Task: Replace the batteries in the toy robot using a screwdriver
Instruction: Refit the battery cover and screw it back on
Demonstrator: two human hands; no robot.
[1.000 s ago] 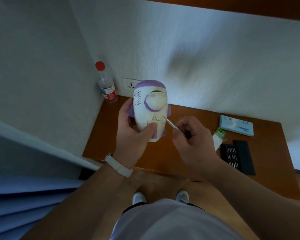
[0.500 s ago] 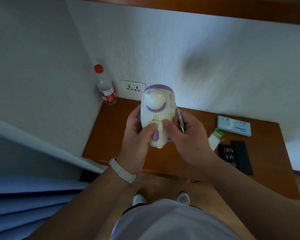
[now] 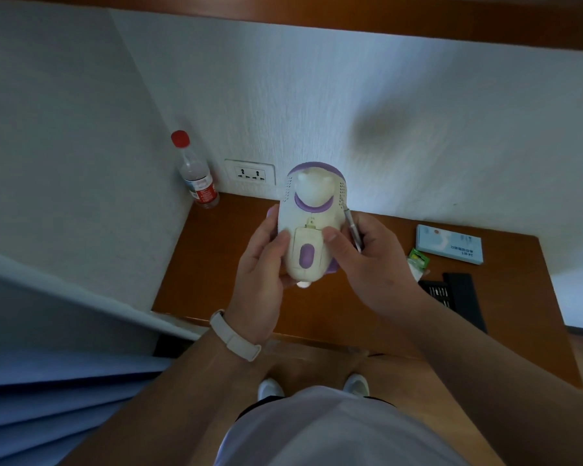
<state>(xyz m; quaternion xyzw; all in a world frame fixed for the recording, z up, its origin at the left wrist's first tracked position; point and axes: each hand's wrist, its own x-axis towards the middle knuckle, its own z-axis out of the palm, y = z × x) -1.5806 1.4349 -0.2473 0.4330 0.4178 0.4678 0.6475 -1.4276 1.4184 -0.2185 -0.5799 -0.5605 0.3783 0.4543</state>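
Observation:
The white and purple toy robot is held in the air above the wooden desk, its back panel with the battery cover facing me. My left hand grips its left side, the thumb pressing beside the cover. My right hand holds the right side with its thumb on the cover's edge. A thin silver screwdriver is tucked between the right hand's fingers, its tip pointing up along the toy. A green battery pack lies on the desk to the right.
A black screwdriver bit case lies open at the desk's right, with a light blue box behind it. A red-capped water bottle stands in the back left corner beside a wall socket. White walls close the desk's back and left.
The screwdriver tip has left the toy's back and now lies along my right fingers. The toy has been turned so its back faces me squarely, and my right hand has taken hold of it.

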